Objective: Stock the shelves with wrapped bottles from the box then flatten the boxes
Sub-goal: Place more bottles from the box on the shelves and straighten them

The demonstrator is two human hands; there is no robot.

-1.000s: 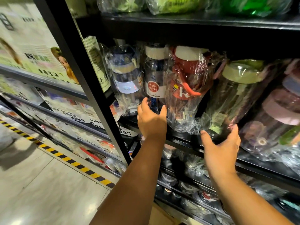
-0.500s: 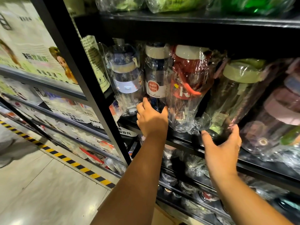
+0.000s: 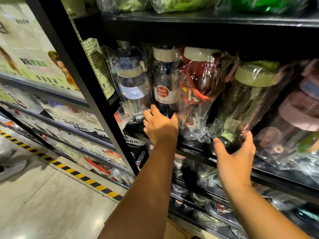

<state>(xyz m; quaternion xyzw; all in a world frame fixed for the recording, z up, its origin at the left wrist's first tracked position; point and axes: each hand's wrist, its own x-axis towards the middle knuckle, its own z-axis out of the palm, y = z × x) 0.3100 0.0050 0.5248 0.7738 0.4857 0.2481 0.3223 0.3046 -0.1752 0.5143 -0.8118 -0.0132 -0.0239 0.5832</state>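
**Seating two wrapped bottles on the middle shelf**

Grips the foot of the navy bottle [image 3: 164, 80] with the curled fingers of the left hand [image 3: 160, 125], just above the front lip of the middle shelf [image 3: 191, 149]. Cups the foot of the green-lidded bottle [image 3: 250, 94] with the right hand [image 3: 236, 159], thumb on the near side and fingers wrapped round the far side, further right along the same shelf lip. Seems to be mid-placement: both bottles on the shelf, the green-lidded one apparently tilted and not yet settled.

To finish well:
- Slide each base back from the shelf lip until it sits flat, then let go.
- Hold by the bottle body, not by the loose film bunched at the shelf lip; likely slippery.
- Bring the green-lidded bottle upright before releasing, or expect it to roll forward off the shelf.
- Mind the red bottle [image 3: 198, 87] mid-shelf between the two, and the lilac-banded bottle [image 3: 131, 83] at the shelf's left end; tight packing, easy to topple.
- Turn the navy label outward.

No box in view from this shelf.
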